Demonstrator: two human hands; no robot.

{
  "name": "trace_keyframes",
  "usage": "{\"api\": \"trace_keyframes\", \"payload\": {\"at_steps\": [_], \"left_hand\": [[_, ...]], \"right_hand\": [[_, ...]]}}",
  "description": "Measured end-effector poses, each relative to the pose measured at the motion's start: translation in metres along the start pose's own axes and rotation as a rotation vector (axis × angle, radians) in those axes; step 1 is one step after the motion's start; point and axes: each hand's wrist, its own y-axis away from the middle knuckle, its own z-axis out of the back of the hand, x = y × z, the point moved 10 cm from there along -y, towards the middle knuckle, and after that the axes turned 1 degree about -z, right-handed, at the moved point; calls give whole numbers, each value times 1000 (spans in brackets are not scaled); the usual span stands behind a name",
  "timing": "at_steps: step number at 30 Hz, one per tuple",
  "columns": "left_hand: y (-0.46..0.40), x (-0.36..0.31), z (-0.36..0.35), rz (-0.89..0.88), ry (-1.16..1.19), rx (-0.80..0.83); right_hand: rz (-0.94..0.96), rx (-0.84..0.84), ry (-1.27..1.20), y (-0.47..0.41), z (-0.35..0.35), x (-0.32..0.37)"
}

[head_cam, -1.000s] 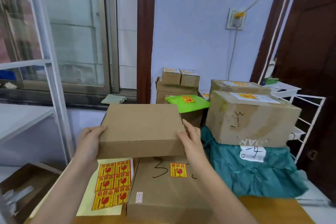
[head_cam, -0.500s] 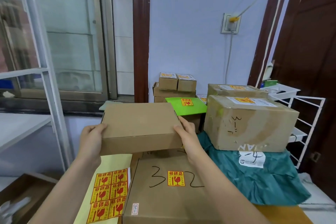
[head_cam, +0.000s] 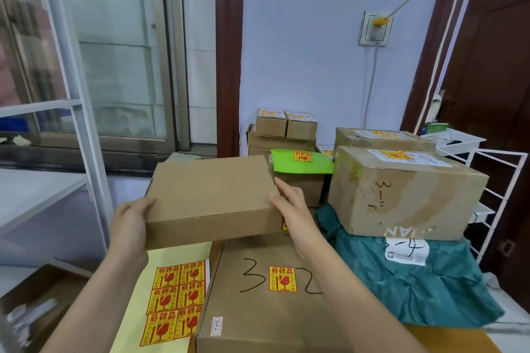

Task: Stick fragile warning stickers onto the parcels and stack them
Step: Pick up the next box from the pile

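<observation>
Currently, head view only:
held parcel: plain brown flat box [head_cam: 212,195], raised at centre, top face bare of stickers, tilted slightly toward camera.
left hand [head_cam: 129,231]: at 9 o'clock of the box, fingers wrapped round its left end, thumb on the top edge, clamped on it.
right hand [head_cam: 292,209]: at 3 o'clock of the box, thumb on the top edge, fingers curled against the right end, clamped on it.
lower parcel: large box marked "3 2" [head_cam: 266,304], at 6 o'clock below the held one, apart from it; one red-yellow fragile sticker [head_cam: 282,279] stuck between the digits.
sticker sheet [head_cam: 175,295]: yellow backing at 7 o'clock, just beside the marked box, six stickers left on it.
stack at 3 o'clock: big carton [head_cam: 401,192] with sticker on top, sitting on a teal bag [head_cam: 415,281].
stack at 12 o'clock: small labelled boxes [head_cam: 286,125] against the wall; green parcel [head_cam: 301,162] with sticker in front of them.
</observation>
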Motion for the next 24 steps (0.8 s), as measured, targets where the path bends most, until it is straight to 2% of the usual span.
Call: {"api": "trace_keyframes", "payload": {"at_steps": [5, 11, 18, 24], "left_hand": [[23, 8, 4, -27, -14, 22], [49, 18, -25, -29, -22, 100], [43, 17, -73, -19, -17, 127], [31, 11, -86, -20, -49, 126]], "right_hand": [[-5, -29, 35, 30, 13, -12], [-20, -175, 39, 54, 52, -23], [-58, -242, 44, 33, 72, -20], [-69, -259, 10, 16, 68, -18]]}}
